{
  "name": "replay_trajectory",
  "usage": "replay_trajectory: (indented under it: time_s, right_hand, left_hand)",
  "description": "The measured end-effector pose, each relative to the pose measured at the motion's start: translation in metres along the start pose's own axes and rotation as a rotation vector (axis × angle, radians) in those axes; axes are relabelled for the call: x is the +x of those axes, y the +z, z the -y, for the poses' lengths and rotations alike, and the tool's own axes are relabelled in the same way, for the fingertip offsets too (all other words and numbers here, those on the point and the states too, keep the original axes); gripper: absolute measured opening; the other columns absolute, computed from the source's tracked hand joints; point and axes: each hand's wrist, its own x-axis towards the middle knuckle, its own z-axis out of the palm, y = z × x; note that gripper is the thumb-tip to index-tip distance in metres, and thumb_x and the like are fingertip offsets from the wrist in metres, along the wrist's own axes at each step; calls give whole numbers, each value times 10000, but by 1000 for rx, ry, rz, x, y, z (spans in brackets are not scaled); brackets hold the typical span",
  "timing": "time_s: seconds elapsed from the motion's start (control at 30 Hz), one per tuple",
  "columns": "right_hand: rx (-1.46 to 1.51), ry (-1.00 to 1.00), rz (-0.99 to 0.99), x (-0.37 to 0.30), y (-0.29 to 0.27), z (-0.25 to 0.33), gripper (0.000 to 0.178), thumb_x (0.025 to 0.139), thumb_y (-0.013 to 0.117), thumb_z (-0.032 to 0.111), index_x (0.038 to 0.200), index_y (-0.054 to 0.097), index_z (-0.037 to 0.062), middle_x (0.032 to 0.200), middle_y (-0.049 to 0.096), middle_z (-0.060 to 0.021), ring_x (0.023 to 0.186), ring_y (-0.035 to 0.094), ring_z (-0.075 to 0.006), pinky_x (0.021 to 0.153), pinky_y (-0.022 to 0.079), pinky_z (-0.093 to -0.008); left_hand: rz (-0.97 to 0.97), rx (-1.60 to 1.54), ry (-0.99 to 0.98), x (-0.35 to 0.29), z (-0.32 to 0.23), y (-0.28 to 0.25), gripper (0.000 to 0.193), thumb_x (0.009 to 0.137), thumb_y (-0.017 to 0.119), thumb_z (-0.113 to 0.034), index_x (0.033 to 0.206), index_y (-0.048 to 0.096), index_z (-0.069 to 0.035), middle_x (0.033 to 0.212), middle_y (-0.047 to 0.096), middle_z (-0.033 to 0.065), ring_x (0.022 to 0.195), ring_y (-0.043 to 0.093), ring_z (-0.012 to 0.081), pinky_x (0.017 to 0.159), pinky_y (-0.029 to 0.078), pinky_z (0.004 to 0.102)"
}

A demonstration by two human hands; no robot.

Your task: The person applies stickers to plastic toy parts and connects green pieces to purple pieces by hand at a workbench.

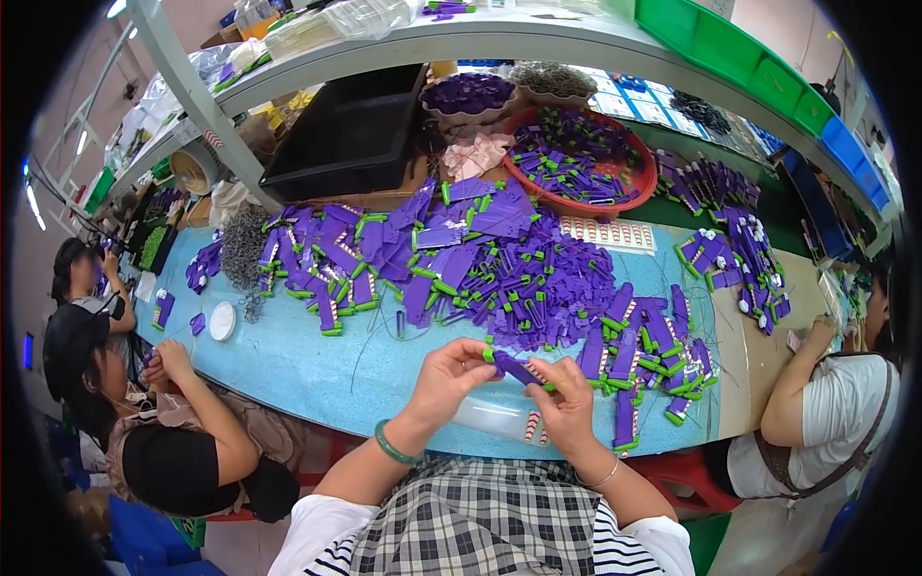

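Between both hands, above the table's near edge, is a purple plastic part with green ends [516, 367]. My left hand [453, 378] pinches its left end between thumb and fingers. The other end is gripped by my right hand [565, 394], and a red-and-white striped strip shows along the part there. A clear sheet with striped stickers [535, 428] lies partly under my right hand. Just beyond my hands spreads a heap of small purple pieces [552, 288]. Similar purple and green parts with striped stickers [622, 355] are piled to the right.
A red basin [651, 178] of purple and green parts stands at the back, beside a black tray [336, 144]. Tangled grey metal pieces [242, 250] and a white round lid [222, 322] lie left. A shelf [461, 40] crosses above. People sit at both sides.
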Motion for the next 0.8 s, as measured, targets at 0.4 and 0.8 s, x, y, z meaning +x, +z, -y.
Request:
replay_trajectory:
  time_s: [0.4,0.8]
  right_hand:
    - [-333,76,442,14,-41,35,450,667,693,-38,1085,683,128,643,490,-37,607,468,-147,573,391,-283]
    - [-418,96,857,20,-38,42,437,693,682,70,1124,652,133,785,620,-141,713,611,-249,664,481,-341]
  left_hand:
    - [44,193,-306,-26,5,-5,185,782,655,64,950,598,16,871,650,75,805,648,148,749,532,261]
    - [213,446,-337,-42,-1,6,177,777,664,51,949,624,34,853,659,86,785,649,135,724,548,257]
